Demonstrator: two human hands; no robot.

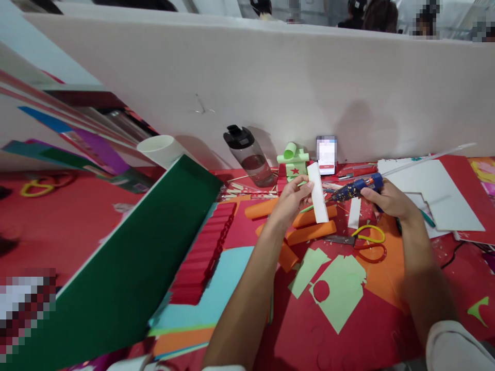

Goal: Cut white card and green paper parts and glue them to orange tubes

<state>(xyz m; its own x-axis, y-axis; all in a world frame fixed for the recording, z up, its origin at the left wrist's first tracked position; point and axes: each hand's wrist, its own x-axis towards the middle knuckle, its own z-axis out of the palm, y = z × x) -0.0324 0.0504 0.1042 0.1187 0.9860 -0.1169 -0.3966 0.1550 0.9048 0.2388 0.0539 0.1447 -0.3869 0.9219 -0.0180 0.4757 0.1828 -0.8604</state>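
Note:
My left hand (296,196) pinches a narrow white paper strip (319,198) and holds it upright. From the right, my right hand (390,198) grips a blue glue gun (358,188), its nozzle pointing left close to the strip's edge. Whether the nozzle touches the strip I cannot tell. A clear glue stick (436,157) juts from the gun's back. Below my hands lie orange paper rolls (311,233), scissors (363,241) with yellow and red handles, and a second white strip (354,213). Cut light green paper (340,288) lies nearer to me.
A dark green board (131,268) leans on the left beside red corrugated paper (203,252). Behind my hands stand a water bottle (249,157), a light green paper model (294,162) and a phone (327,154) against the white partition (270,77). White sheets (441,196) lie right.

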